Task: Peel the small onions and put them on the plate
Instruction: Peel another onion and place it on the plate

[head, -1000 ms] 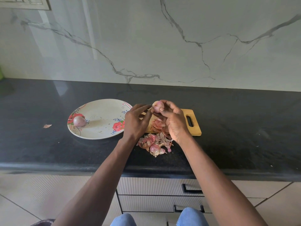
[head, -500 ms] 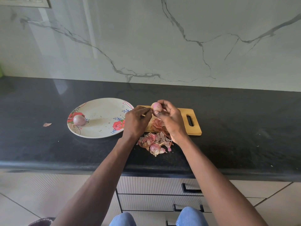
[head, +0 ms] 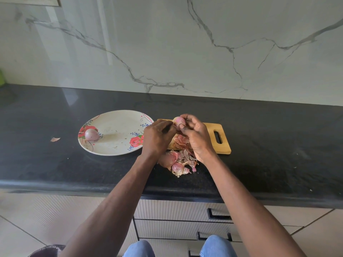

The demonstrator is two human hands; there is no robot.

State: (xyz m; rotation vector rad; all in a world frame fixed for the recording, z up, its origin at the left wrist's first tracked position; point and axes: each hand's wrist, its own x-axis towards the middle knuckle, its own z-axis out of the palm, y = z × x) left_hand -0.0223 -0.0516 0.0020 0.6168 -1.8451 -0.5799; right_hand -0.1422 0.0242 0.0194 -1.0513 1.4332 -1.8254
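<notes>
A small pink onion (head: 178, 121) is held above the wooden cutting board (head: 211, 140). My right hand (head: 194, 135) grips it from the right with curled fingers. My left hand (head: 157, 135) meets it from the left, fingertips pinching at its side. One peeled onion (head: 91, 134) lies on the left part of the white flowered plate (head: 118, 130). Below my hands, two unpeeled onions (head: 171, 163) sit among loose skins at the counter's front.
A pile of pink onion skins (head: 182, 145) covers the board's near edge and the black counter (head: 269, 145). A single scrap of skin (head: 55, 139) lies left of the plate. Drawers (head: 213, 216) sit under the counter; a marble wall stands behind.
My left hand has closed in on the onion, its fingers now tight against it. The onion stays at the same spot above the board.
</notes>
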